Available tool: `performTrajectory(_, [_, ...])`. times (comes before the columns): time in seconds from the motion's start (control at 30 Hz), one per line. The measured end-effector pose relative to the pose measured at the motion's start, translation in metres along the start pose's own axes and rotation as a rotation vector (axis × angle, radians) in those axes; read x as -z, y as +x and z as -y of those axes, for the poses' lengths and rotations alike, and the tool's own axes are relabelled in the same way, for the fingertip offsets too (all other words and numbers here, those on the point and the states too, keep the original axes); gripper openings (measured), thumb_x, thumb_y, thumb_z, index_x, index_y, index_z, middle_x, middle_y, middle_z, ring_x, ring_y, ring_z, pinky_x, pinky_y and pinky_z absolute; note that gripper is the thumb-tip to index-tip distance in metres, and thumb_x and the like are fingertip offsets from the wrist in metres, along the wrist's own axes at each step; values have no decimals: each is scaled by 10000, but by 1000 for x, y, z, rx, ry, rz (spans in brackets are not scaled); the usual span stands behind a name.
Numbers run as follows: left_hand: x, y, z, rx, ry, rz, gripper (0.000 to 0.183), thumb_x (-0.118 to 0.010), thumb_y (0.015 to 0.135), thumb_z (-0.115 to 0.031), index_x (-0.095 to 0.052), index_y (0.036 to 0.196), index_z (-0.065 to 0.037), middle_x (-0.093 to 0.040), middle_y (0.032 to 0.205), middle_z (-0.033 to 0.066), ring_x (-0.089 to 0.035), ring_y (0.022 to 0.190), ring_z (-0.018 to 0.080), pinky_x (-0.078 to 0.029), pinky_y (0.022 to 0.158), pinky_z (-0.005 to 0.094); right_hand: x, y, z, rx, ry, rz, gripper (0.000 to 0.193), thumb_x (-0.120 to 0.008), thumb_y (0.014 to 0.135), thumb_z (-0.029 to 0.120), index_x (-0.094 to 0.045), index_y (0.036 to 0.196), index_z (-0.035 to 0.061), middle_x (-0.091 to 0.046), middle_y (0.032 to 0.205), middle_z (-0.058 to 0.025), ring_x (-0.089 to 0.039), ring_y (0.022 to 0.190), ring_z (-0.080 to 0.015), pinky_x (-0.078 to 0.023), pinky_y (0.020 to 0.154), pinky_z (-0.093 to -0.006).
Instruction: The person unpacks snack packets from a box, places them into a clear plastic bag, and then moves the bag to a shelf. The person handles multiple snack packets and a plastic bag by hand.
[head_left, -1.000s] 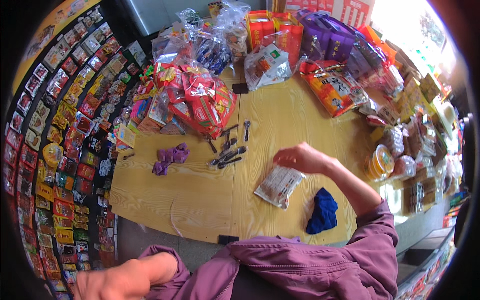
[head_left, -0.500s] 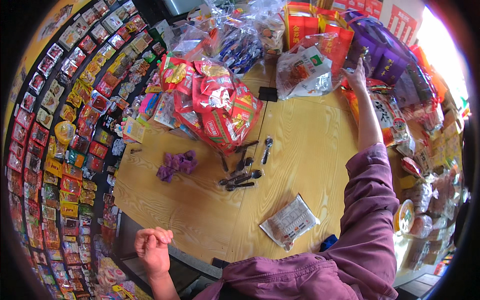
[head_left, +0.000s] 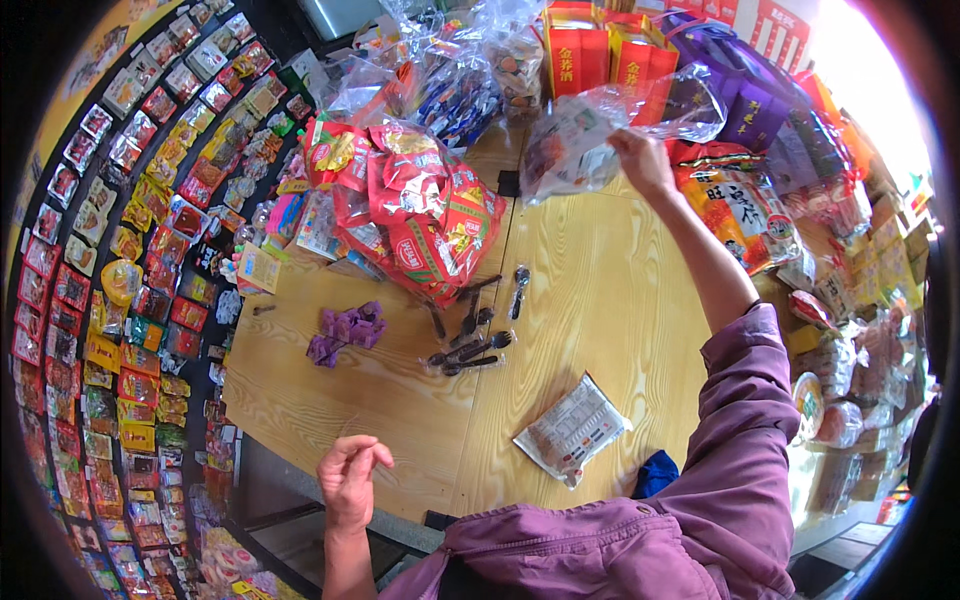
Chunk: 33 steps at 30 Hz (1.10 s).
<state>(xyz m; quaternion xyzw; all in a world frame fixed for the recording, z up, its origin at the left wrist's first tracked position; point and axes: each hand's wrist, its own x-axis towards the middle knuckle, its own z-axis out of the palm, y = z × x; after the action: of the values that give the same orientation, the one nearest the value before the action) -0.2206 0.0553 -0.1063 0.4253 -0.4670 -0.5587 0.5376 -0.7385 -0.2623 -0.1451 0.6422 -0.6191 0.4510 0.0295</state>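
Head view: clear plastic bag [head_left: 565,155] at far middle of desk [head_left: 590,300], right hand [head_left: 643,163] grip pinching its edge. Red boxes [head_left: 574,55] just behind, orange pack [head_left: 735,215] right, red packets [head_left: 430,225] left. Left hand [head_left: 350,482] by near left edge, loosely curled; can't tell if grip's closed.

Bright light [head_left: 868,95] glares beyond a wooden table [head_left: 590,290].
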Motion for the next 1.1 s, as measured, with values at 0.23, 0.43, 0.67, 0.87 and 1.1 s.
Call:
performTrajectory(0.23, [-3,-2,20,77,185,159,181,-551,962,-24,-650,1110,4,-652,843,64,-602,781,125,-497,734,269,21,-86,165,38,102,104,140,-652,874,179,-703,940,66,-676,881,-186,-674,826,-361,-530,713,-391])
performTrajectory(0.43, [-3,7,78,125,343,475,332,-559,967,-49,-550,1299,-31,-639,896,33,-582,791,87,-496,732,234,20,-173,276,-78,229,156,137,-649,880,189,-688,928,67,-660,816,-183,-677,783,-342,-517,689,-380])
performTrajectory(0.67, [-6,-1,82,112,323,402,960,-715,847,-43,-99,1571,-175,-486,1309,164,-604,892,173,-509,810,304,27,-267,367,-188,171,242,146,-606,916,170,-686,916,47,-670,786,-205,-691,743,-349,-521,635,-400])
performTrajectory(0.87, [0,0,84,-339,694,465,1107,-824,710,-117,-136,1572,-214,-307,1454,223,-423,1271,369,-402,1027,429,66,-340,401,-263,346,391,153,-606,927,86,-694,1028,13,-691,807,-172,-705,713,-241,-535,657,-354])
performTrajectory(1.1, [3,-22,111,-456,849,623,1042,-841,682,-197,-260,1537,-332,-296,1480,229,-412,1291,435,-388,1045,507,247,-375,456,200,1300,160,152,-568,917,87,-719,924,100,-704,822,-57,-627,626,-157,-497,639,-282])
